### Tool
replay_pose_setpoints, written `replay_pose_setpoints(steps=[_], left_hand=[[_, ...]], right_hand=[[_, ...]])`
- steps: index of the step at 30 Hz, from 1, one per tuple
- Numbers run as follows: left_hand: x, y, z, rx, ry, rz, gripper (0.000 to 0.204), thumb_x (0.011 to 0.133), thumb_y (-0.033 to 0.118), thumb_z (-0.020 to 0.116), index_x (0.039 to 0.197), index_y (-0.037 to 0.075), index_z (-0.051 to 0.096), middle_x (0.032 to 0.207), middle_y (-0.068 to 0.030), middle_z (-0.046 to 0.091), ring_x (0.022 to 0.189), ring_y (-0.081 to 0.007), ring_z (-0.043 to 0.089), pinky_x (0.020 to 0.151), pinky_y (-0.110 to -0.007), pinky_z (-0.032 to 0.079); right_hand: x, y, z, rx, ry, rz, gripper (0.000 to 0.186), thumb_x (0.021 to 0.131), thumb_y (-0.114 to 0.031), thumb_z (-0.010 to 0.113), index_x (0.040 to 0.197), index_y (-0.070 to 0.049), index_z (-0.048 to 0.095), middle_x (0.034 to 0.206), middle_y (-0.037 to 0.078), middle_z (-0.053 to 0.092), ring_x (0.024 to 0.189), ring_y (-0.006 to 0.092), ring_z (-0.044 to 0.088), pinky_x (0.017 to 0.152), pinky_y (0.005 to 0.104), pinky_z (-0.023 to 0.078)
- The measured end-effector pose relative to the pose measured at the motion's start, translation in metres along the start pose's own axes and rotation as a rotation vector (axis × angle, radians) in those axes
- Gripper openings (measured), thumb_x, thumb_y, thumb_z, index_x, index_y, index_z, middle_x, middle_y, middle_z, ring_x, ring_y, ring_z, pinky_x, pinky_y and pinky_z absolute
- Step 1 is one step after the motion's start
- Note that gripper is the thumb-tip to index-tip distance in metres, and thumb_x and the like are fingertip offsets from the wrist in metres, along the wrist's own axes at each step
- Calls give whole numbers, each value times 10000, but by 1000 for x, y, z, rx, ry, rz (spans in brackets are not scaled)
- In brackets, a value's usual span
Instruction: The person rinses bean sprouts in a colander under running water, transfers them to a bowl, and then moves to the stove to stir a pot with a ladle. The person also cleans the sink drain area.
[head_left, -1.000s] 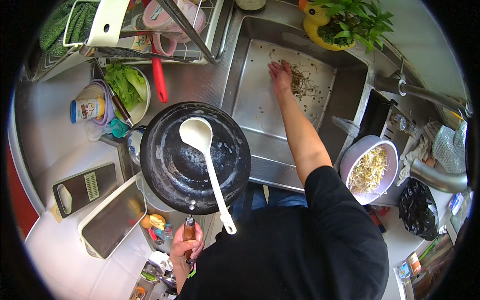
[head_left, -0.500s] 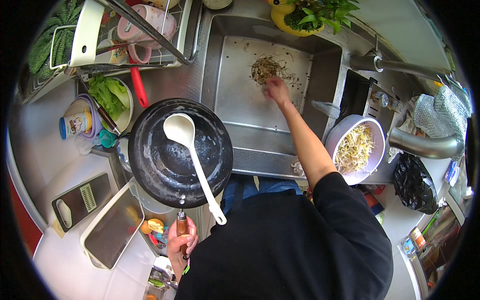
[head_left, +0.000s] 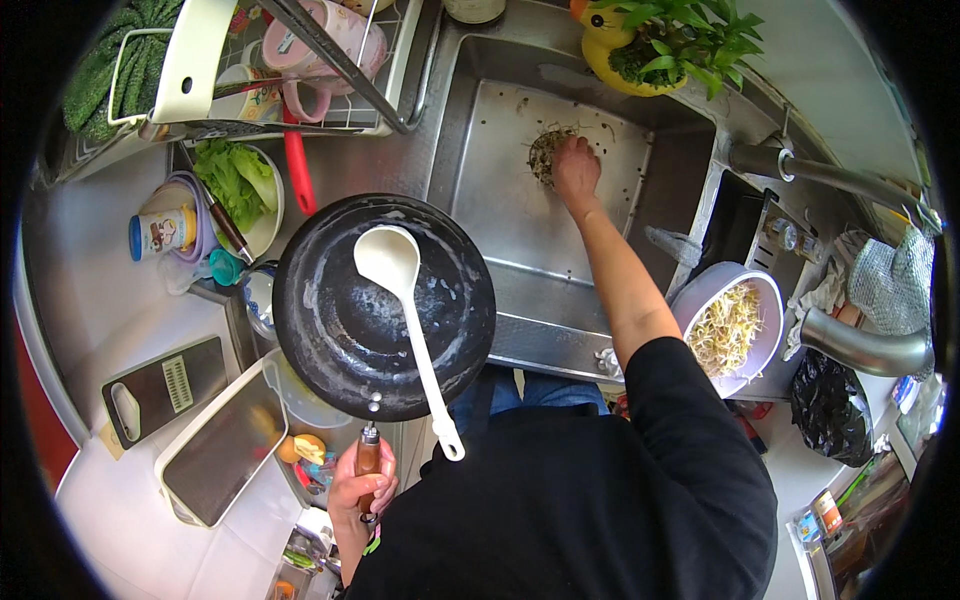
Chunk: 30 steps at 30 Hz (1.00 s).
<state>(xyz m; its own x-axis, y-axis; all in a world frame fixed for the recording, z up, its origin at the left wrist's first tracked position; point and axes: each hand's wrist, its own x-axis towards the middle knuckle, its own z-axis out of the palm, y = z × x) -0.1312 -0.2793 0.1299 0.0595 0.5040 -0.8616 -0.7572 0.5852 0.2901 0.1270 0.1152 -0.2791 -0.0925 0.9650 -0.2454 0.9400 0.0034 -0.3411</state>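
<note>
My left hand (head_left: 362, 482) is closed around the brown wooden handle of a black wok (head_left: 330, 330), held off the counter at the sink's left. A white ladle (head_left: 388, 262) lies in the wok, its handle crossing the near rim. In the sink, my right hand (head_left: 577, 172) reaches down to the drain, fingers curled into a clump of brownish bean sprout scraps (head_left: 546, 153). The fingertips are partly hidden. Small dark bits are strewn over the steel sink (head_left: 500, 215) floor. Right of my forearm, a pale lilac bowl (head_left: 768, 345) holds bean sprouts (head_left: 727, 330).
A dish rack (head_left: 190, 85) with pink mugs stands at the back left, above a bowl of lettuce (head_left: 235, 185). A grater (head_left: 165, 392) and a rectangular tray (head_left: 225, 445) lie at the left. The faucet pipe (head_left: 840, 170) and a duck-shaped planter (head_left: 615, 60) border the sink.
My right hand has moved up onto the scraps at the drain, and the spread of loose strands looks smaller. The wok and ladle stay in my left hand's hold; the view has shifted slightly.
</note>
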Motion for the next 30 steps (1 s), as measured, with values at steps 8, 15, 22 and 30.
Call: replay_pose_setpoints(steps=[8,15,22,30], left_hand=[[3,0,-3,0,-11,-25,339,768,5,682,1045,-40,494,614,-82,455,374,-140,414,344,-276,340],[7,-2,2,-52,35,-12,353,768,-15,673,1070,-39,493,628,-88,456,379,-147,427,342,-284,345],[10,-5,6,-35,98,-16,375,723,-1,686,1051,-62,514,555,-92,432,339,-135,336,306,-270,293],[8,-8,-9,-97,22,-30,356,763,-54,649,1082,-57,490,639,-105,467,395,-155,446,348,-285,356]], right_hand=[[3,-13,9,-91,372,-304,615,866,-377,684,1371,-84,490,1452,169,434,1361,381,375,1078,557,319],[-31,-5,42,-74,257,-224,509,860,-358,688,1281,-103,563,1351,145,500,1265,357,448,1027,534,359],[-10,6,40,-28,404,-386,340,837,-286,675,1104,-85,609,1178,161,563,1041,354,566,902,477,460],[10,9,44,-55,295,-502,230,829,-248,680,987,-101,599,963,127,614,759,338,653,650,452,544]])
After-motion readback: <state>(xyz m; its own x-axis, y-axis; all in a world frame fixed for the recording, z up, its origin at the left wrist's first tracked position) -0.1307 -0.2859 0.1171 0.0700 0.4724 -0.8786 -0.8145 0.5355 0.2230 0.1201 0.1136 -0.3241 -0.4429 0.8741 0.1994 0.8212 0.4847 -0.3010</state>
